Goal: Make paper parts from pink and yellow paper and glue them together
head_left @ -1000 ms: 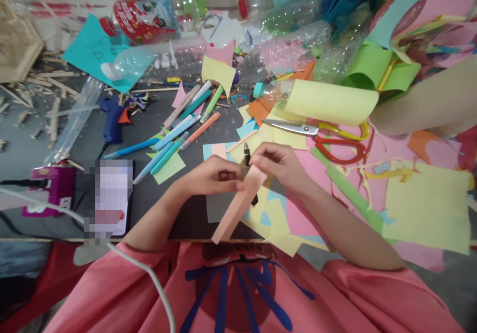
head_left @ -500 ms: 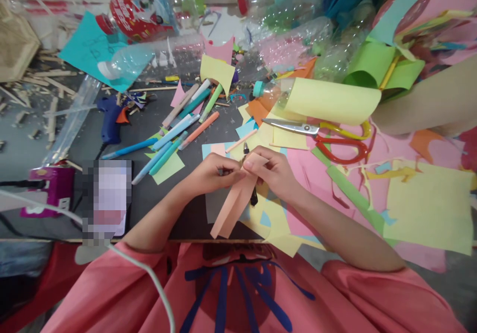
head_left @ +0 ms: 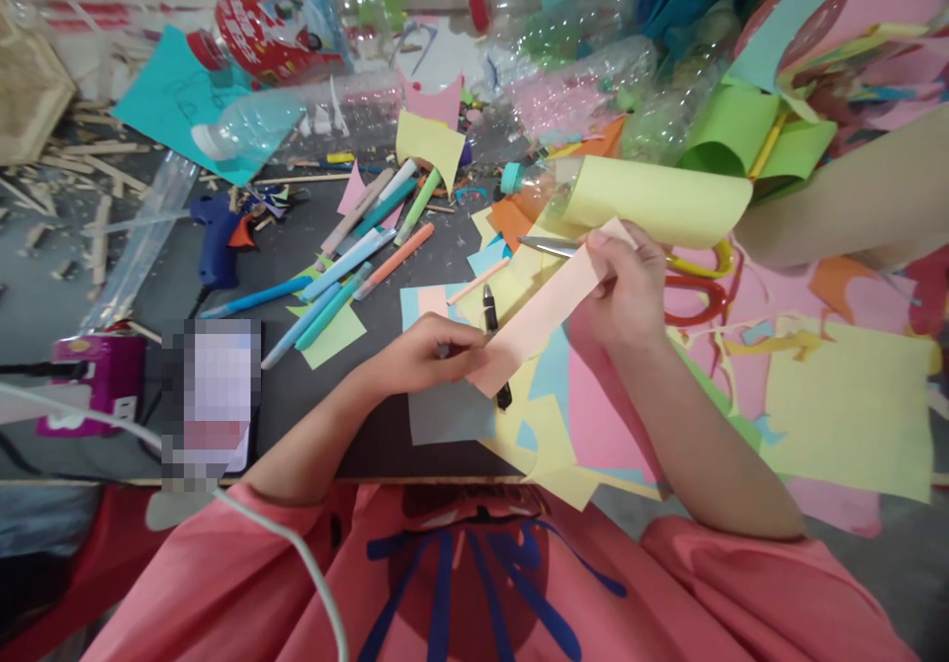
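Observation:
A peach paper strip (head_left: 545,314) is stretched out slantwise between my two hands. My left hand (head_left: 434,354) pinches its lower end. At the upper right end, my right hand (head_left: 630,282) grips it with the thumb on top. Beneath the strip lies a black pen (head_left: 489,308), partly covered. Scissors with red and yellow handles (head_left: 697,298) lie behind my right hand, which hides part of them. Yellow, blue and pink paper scraps (head_left: 545,430) spread under both hands.
Several markers (head_left: 345,291) lie left of my hands, near a blue glue gun (head_left: 216,242) and a phone (head_left: 222,385). Plastic bottles (head_left: 297,119) line the back. A yellow paper roll (head_left: 659,198) and another person's arm (head_left: 845,193) are at the right.
The strip, hanging folded or doubled before, is now opened out flat. My right hand has moved up and right with one end; my left hand has barely moved.

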{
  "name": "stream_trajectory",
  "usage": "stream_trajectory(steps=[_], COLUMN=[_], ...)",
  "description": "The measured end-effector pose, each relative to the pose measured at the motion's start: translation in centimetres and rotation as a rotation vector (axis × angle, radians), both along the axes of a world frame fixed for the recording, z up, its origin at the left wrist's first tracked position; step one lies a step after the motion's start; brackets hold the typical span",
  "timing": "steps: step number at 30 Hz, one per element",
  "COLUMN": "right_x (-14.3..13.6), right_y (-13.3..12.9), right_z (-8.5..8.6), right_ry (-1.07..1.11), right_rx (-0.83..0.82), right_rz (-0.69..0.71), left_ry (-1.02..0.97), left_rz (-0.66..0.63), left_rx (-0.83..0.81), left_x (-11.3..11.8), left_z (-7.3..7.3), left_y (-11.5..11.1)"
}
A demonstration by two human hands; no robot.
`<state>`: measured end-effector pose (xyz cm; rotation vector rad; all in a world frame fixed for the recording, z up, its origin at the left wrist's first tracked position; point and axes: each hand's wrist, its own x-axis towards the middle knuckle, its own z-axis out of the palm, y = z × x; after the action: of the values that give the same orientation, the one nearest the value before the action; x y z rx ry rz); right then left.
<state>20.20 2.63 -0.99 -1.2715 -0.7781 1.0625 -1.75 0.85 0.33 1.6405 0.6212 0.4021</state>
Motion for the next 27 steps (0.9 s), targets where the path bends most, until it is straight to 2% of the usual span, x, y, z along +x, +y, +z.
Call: stream_trajectory(steps=[5,8,10,12,14,16,21,25,27], right_x=[0.4,0.0,-0.7,-1.6,-2.4,-2.9,-3.4,-3.5,-3.4], right_y=[-0.1,-0.5,-1.0,-1.8,-2.6,-3.3,-3.9,-4.0,-4.0], right_z=[-0.1,-0.4,-0.5,-0.6,-0.4,-0.2,0.1,0.0,-0.1], right_ry=[-0.008,0.049,0.095,0.107,0.071,-0.011,-0.297,-0.399,-0.412], right_rx=[-0.01,-0.056,-0.045,-0.022,-0.025,-0.035,0.013,0.123,0.175], right_rz=[0.005,0.084,0.174,0.323,0.517,0.605,0.641,0.672,0.659], left_ry=[0.003,-0.009,-0.019,-0.001,0.027,0.042,0.101,0.12,0.095], left_rz=[-0.065,0.035,0.194,0.34,0.377,0.381,0.625,0.626,0.613], left_rx=[0.005,0.069,0.102,0.125,0.138,0.154,0.213,0.365,0.331], left_x=[0.2,0.4,0.5,0.5,0.5,0.7,1.2,1.3,1.4], left_z=[0.1,-0.2,-0.4,-0.5,-0.7,-1.0,-2.0,-2.0,-2.0], left_y=[-0.2,-0.3,-0.3,-0.3,-0.3,-0.4,-1.1,-1.6,-1.6])
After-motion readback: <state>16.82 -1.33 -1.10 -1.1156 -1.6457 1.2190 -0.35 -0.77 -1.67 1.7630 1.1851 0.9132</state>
